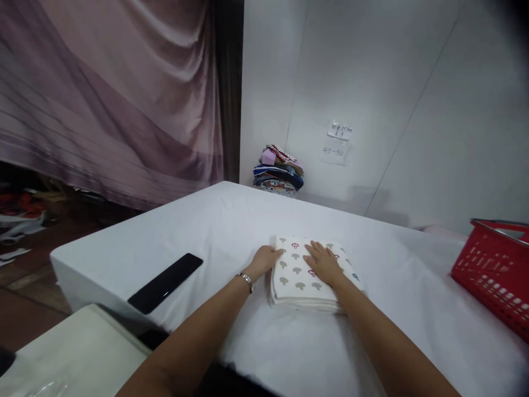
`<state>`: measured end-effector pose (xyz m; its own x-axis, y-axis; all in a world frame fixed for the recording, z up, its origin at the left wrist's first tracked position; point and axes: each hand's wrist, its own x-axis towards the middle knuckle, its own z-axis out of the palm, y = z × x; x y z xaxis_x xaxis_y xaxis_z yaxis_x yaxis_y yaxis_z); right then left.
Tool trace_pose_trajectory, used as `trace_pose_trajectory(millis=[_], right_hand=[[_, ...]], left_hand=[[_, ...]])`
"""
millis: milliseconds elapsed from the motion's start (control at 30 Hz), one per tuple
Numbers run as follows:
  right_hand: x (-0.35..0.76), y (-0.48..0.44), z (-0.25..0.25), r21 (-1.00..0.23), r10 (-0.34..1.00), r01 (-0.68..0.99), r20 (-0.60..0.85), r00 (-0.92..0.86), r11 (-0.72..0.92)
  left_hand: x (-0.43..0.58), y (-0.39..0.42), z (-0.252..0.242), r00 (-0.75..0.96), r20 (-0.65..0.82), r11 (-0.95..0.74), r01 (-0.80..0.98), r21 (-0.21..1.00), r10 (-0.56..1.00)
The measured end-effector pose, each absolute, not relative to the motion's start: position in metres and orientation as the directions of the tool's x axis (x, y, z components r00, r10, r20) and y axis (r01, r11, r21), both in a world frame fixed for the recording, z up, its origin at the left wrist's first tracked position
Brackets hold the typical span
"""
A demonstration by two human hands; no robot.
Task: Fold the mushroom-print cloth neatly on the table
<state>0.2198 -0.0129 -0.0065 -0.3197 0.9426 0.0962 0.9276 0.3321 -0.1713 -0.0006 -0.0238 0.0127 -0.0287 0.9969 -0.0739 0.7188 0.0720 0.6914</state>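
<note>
A folded white towel with a mushroom print [298, 275] lies on the white-covered table [231, 226]. My left hand [265, 259] rests against the towel's left edge, fingers curled over the side; a bracelet is on that wrist. My right hand [323, 262] lies flat on top of the towel with its fingers stretched out.
A black phone [165, 282] lies near the table's left edge. A red plastic basket [494, 273] stands at the right. A stack of folded clothes [278, 170] sits at the far corner by the wall. A curtain hangs at the left.
</note>
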Motion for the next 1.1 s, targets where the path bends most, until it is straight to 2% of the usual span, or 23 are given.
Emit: trace_pose_trajectory(millis=[267, 567, 667, 767, 867, 1000, 1100], right_hand=[[0.22, -0.014, -0.005, -0.172, 0.941, 0.926, 0.106, -0.32, 0.335], [0.22, -0.014, -0.001, -0.199, 0.941, 0.92, 0.094, -0.324, 0.337], [0.219, -0.014, 0.0, -0.204, 0.941, 0.919, 0.091, -0.325, 0.337], [0.219, -0.013, 0.001, -0.198, 0.938, 0.917, 0.094, -0.333, 0.346], [0.219, -0.014, 0.0, -0.196, 0.936, 0.915, 0.082, -0.343, 0.353], [0.218, -0.015, 0.004, -0.213, 0.936, 0.911, 0.046, -0.35, 0.352], [0.219, -0.009, 0.015, -0.243, 0.928, 0.906, -0.047, -0.368, 0.347]], left_hand=[[0.004, 0.006, 0.019, -0.092, -0.085, 0.125, 0.777, 0.617, 0.992], [0.003, 0.005, 0.032, -0.066, -0.075, 0.095, 0.871, 0.482, 0.995], [0.012, -0.002, 0.042, -0.034, 0.101, -0.01, 0.911, 0.412, 0.994], [0.027, -0.009, 0.035, 0.192, 0.308, -0.282, 0.917, 0.282, 0.932], [0.036, -0.014, 0.015, 0.332, 0.272, -0.387, 0.903, 0.184, 0.903], [0.033, -0.017, -0.004, 0.307, 0.213, -0.345, 0.923, 0.168, 0.927], [0.031, -0.017, -0.006, 0.298, 0.215, -0.337, 0.925, 0.176, 0.93]])
